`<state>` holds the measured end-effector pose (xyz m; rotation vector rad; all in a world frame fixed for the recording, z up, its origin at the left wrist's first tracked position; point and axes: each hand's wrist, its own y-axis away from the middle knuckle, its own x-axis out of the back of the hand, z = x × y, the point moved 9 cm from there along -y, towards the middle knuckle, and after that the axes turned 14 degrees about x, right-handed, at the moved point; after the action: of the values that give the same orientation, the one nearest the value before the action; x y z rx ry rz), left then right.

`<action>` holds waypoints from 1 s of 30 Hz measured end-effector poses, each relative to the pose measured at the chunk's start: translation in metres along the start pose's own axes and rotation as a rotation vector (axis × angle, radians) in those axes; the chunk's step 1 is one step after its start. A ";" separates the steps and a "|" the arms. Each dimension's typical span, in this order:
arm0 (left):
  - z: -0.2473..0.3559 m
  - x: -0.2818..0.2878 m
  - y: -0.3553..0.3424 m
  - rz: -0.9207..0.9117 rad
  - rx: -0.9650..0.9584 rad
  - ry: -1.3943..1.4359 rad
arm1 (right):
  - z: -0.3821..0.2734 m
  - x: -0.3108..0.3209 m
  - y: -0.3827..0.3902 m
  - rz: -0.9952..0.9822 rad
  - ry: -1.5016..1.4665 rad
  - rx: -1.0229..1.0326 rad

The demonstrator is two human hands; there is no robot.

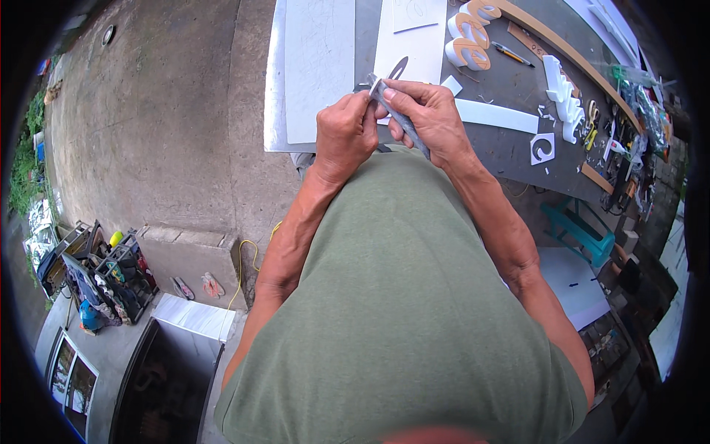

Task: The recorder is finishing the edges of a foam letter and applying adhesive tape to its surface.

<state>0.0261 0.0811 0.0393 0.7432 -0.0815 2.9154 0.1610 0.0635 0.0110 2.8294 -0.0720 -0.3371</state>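
Both my hands are close together in front of my body, at the near edge of the table. My right hand [435, 122] is closed around a long, narrow grey hand tool [409, 127]; its pale, rounded end points up and away from me. I cannot make out its exact kind. Beside that end, my left hand [345, 137] is closed in a pinch, and its fingers hide whatever they grip. Just beyond the hands lies a white sheet [410, 52] with a dark curved shape. A white strip [495, 117] extends to the right of my right hand.
A large pale board [319, 66] covers the table's left side. White-and-tan letter shapes [470, 33], a yellow pen [513, 54], a white wavy piece [563, 100], yellow-handled scissors [592, 126] and a long brown strip [569, 55] lie to the right. A green stool [580, 229] stands below.
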 end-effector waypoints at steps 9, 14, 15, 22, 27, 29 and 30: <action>0.008 -0.003 0.001 -0.030 -0.052 -0.014 | -0.033 -0.010 0.013 -0.066 0.760 0.594; 0.006 -0.003 0.004 -0.019 -0.038 -0.013 | -0.010 -0.001 0.008 -0.038 0.238 0.081; 0.007 -0.002 0.003 -0.012 -0.041 -0.016 | -0.008 -0.001 0.007 -0.018 0.061 -0.013; 0.004 -0.006 0.002 -0.017 -0.033 0.004 | -0.054 -0.024 0.028 -0.078 0.953 0.921; -0.007 -0.013 0.007 -0.073 0.014 -0.077 | -0.025 -0.014 0.011 -0.146 0.868 0.499; -0.006 -0.015 0.004 -0.081 -0.008 -0.143 | -0.019 -0.004 0.005 -0.101 0.597 0.263; -0.001 -0.013 0.001 -0.064 -0.044 -0.170 | -0.006 -0.001 0.007 -0.055 0.330 0.027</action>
<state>0.0372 0.0784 0.0323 0.9663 -0.1359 2.7759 0.1615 0.0581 0.0192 2.8759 0.0718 0.1234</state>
